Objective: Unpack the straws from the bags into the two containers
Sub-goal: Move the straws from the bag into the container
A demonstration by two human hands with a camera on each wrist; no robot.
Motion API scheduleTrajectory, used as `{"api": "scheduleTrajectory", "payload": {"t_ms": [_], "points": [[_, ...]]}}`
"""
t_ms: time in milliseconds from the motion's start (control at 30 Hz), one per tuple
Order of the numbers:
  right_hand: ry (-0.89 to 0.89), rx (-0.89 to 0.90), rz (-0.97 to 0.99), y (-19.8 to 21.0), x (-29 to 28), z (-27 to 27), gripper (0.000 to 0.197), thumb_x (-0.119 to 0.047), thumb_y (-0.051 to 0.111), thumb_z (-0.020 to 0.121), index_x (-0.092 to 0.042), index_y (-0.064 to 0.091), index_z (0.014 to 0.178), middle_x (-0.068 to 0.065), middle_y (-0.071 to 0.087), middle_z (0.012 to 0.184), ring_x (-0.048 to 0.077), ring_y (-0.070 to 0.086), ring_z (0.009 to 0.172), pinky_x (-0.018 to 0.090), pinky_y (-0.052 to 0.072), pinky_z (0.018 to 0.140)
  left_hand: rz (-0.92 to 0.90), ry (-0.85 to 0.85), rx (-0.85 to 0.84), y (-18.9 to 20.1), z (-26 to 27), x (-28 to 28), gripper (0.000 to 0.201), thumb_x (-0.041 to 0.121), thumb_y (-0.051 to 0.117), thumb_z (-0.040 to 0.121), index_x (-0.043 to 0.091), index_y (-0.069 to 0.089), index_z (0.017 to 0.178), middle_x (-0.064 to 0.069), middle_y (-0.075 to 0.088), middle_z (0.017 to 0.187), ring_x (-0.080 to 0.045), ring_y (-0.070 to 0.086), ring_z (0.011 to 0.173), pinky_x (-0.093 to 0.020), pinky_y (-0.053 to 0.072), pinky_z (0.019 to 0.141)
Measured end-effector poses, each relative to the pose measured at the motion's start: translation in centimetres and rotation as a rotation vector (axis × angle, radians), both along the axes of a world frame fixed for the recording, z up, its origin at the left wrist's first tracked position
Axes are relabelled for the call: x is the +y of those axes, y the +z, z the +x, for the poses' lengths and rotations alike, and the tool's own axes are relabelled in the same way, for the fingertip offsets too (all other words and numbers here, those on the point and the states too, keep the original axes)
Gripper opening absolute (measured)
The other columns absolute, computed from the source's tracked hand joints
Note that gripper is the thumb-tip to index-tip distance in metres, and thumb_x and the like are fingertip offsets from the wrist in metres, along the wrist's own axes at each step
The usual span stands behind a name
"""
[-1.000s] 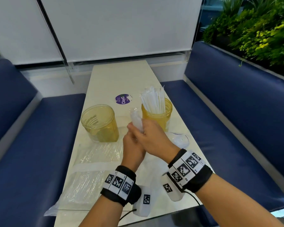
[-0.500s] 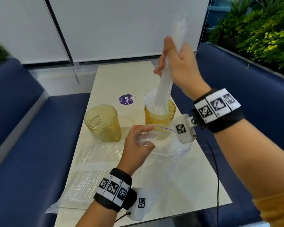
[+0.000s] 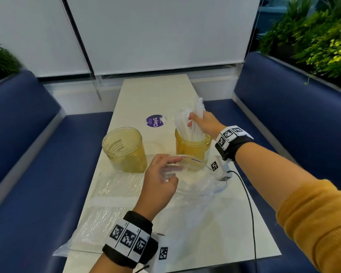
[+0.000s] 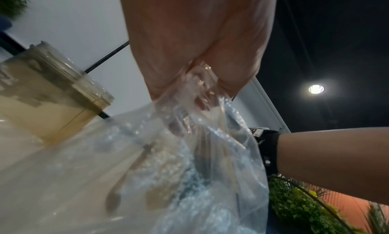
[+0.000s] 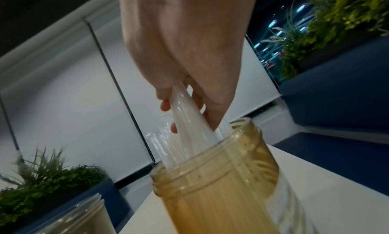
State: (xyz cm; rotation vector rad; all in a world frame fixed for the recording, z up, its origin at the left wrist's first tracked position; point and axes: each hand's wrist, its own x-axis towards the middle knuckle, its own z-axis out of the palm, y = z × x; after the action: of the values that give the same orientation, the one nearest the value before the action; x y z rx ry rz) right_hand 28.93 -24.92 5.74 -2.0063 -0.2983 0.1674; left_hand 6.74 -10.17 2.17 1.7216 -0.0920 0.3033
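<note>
1. Nearest on the white table (image 3: 234, 223), at its left near corner, lies a flat clear bag of straws (image 3: 98, 213), sealed and untouched, its near end hanging over the table edge.
2. Just beyond it the left hand (image 3: 158, 186) has its fingers curled into the mouth of a crumpled open bag (image 3: 193, 182), clenching the clear plastic; the left wrist view shows the film bunched between thumb and fingers (image 4: 202, 94).
3. Past the left hand, on the left, the empty amber container (image 3: 124, 150) stands upright with nothing in it.
4. To its right, well apart, the second amber container (image 3: 193, 150) stands upright and holds white straws that rise above its rim.
5. Over that container the right hand (image 3: 205, 125) grasps a bundle of white straws (image 3: 197, 119), fingers wrapped round the middle; the lower ends are inside the jar, the upper ends lean away to the far side.
6. Farther on the table lies a round purple sticker (image 3: 155, 120).
7. Blue bench seats (image 3: 37, 174) flank the table, with green plants (image 3: 313, 36) behind the right one.
</note>
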Motion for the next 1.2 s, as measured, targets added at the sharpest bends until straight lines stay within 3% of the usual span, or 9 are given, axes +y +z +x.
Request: {"api": "scheduleTrajectory", "payload": {"t_ms": [233, 400, 533, 633, 700, 800, 933, 1033, 1200], "points": [[-0.106, 0.070, -0.230, -1.2, 0.2, -0.2, 0.028, -0.030, 0.077, 0.084, -0.006, 0.071, 0.098, 0.008, 0.069, 0.098, 0.027, 0.065, 0.096, 0.036, 0.054, 0.085, 0.013, -0.018, -0.010, -0.1, 0.0, -0.1, 0.058, -0.023, 0.052, 0.082, 0.022, 0.070, 0.114, 0.020, 0.058, 0.109, -0.013, 0.072, 0.105, -0.023, 0.056, 0.087], [-0.233, -0.221, -0.080, -0.4, 0.3, -1.1, 0.060, -0.020, 0.087, 0.073, -0.019, 0.058, 0.126, -0.002, 0.061, 0.105, 0.014, 0.059, 0.092, 0.016, 0.048, 0.072, 0.012, -0.014, -0.006, -0.2, 0.0, 0.0, 0.057, -0.022, 0.052, 0.082, 0.022, 0.070, 0.114, 0.019, 0.058, 0.109, -0.012, 0.072, 0.104, -0.022, 0.056, 0.086], [-0.201, -0.309, -0.355, 0.5, 0.3, -1.5, 0.046, -0.031, 0.073, 0.088, -0.022, 0.061, 0.132, 0.002, 0.065, 0.125, 0.021, 0.062, 0.113, 0.034, 0.052, 0.096, 0.022, -0.020, 0.003, -0.2, 0.1, 0.0, 0.055, -0.021, 0.053, 0.082, 0.019, 0.070, 0.116, 0.012, 0.058, 0.114, -0.012, 0.072, 0.105, -0.023, 0.056, 0.087], [-0.109, -0.336, -0.622, 2.5, -0.2, -2.7, 0.058, -0.046, 0.070, 0.087, -0.023, 0.056, 0.139, 0.009, 0.049, 0.142, 0.029, 0.043, 0.133, 0.043, 0.044, 0.104, 0.024, -0.032, 0.010, 0.0, 0.2, -0.2, 0.057, -0.022, 0.051, 0.082, 0.017, 0.068, 0.119, 0.003, 0.057, 0.119, -0.011, 0.071, 0.106, -0.024, 0.057, 0.090], [-0.136, -0.472, -0.666, 4.8, -0.4, -4.4, 0.055, -0.049, 0.069, 0.087, -0.024, 0.058, 0.135, 0.009, 0.052, 0.132, 0.029, 0.045, 0.126, 0.043, 0.046, 0.098, 0.027, -0.045, 0.018, 0.0, 0.4, -0.2, 0.059, -0.022, 0.050, 0.081, 0.017, 0.067, 0.122, 0.002, 0.056, 0.121, -0.011, 0.070, 0.108, -0.026, 0.058, 0.091], [-0.111, -0.624, -0.677, 8.4, -0.2, -8.3, 0.027, -0.046, 0.063, 0.090, -0.022, 0.072, 0.099, -0.004, 0.065, 0.091, 0.018, 0.062, 0.088, 0.035, 0.055, 0.077, 0.035, -0.052, 0.023, -0.1, 0.5, -0.5, 0.060, -0.020, 0.049, 0.079, 0.017, 0.066, 0.124, 0.002, 0.053, 0.123, -0.012, 0.069, 0.110, -0.025, 0.057, 0.091], [0.346, -0.288, -0.641, 9.6, -0.2, -13.1, 0.027, -0.037, 0.066, 0.089, -0.015, 0.075, 0.077, -0.005, 0.070, 0.064, 0.012, 0.069, 0.059, 0.027, 0.059, 0.062, 0.028, -0.060, 0.017, -0.1, 0.7, -0.8, 0.061, -0.018, 0.049, 0.076, 0.018, 0.063, 0.123, -0.001, 0.051, 0.125, -0.015, 0.067, 0.111, -0.023, 0.056, 0.088], [0.539, -0.112, -0.782, 6.3, -0.5, -14.2, 0.015, -0.027, 0.068, 0.089, -0.016, 0.079, 0.087, -0.005, 0.076, 0.077, 0.009, 0.072, 0.071, 0.026, 0.057, 0.072, 0.069, -0.061, 0.011, -0.2, 0.7, -0.7, 0.064, -0.015, 0.052, 0.074, 0.026, 0.062, 0.122, 0.002, 0.050, 0.124, -0.016, 0.064, 0.114, -0.026, 0.057, 0.092], [0.551, -0.303, -1.150, -0.3, -0.5, -15.4, 0.029, -0.039, 0.060, 0.094, -0.022, 0.070, 0.116, -0.004, 0.064, 0.121, 0.020, 0.061, 0.110, 0.034, 0.049, 0.094, 0.075, -0.046, 0.012, -0.4, 0.6, -0.4, 0.068, -0.025, 0.048, 0.076, 0.015, 0.064, 0.129, 0.000, 0.050, 0.127, -0.011, 0.066, 0.111, -0.025, 0.057, 0.090]]}}
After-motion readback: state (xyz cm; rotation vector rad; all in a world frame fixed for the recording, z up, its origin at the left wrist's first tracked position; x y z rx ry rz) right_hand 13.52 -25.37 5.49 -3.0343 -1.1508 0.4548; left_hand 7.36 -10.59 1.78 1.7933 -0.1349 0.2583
